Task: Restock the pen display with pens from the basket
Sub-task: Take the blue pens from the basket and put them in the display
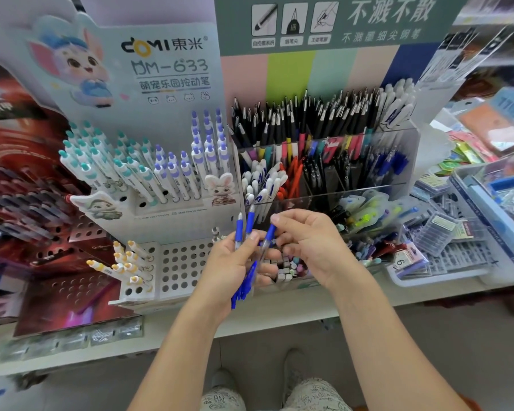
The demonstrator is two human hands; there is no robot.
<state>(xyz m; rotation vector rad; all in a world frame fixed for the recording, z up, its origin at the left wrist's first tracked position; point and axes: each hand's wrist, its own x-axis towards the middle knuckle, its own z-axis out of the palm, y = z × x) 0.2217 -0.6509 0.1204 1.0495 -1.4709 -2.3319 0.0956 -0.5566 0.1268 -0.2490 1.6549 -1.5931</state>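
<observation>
Both bare hands hover just in front of the clear acrylic tiered pen display (324, 161) on the white shelf (279, 310). Left hand (232, 265) curls its fingers around a bundle of blue click pens with clear barrels (244, 262), their caps pointing up and far, while the right hand (309, 244) pinches the top of one more blue pen (269, 234) between thumb and forefinger, just right of the bundle. Further left stands a white perforated pen stand (181, 265) with teal- and purple-capped pens.
</observation>
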